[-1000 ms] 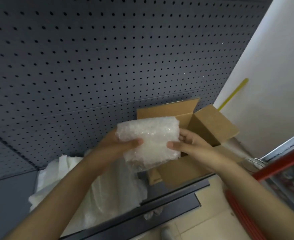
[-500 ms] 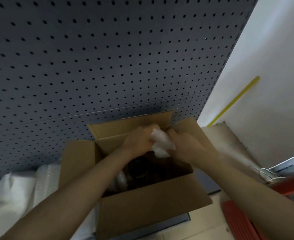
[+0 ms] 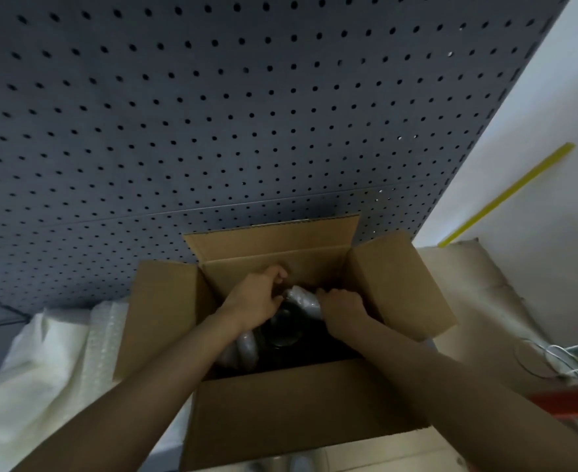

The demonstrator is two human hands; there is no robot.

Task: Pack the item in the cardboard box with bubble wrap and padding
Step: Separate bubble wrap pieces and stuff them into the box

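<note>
Both hands work inside the cardboard box (image 3: 301, 417): left hand (image 3: 258, 301) and right hand (image 3: 340, 306), fingers curled, pinch the bubble wrap (image 3: 303, 298) between them. Best to tuck it evenly below the fingertips around the dark item (image 3: 282, 330). Half a second ago, the wad sat higher.

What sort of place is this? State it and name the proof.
Probably a stockroom or packing area: a dark pegboard panel behind, an open cardboard box being filled, and spare bubble wrap and white padding beside it.
</note>
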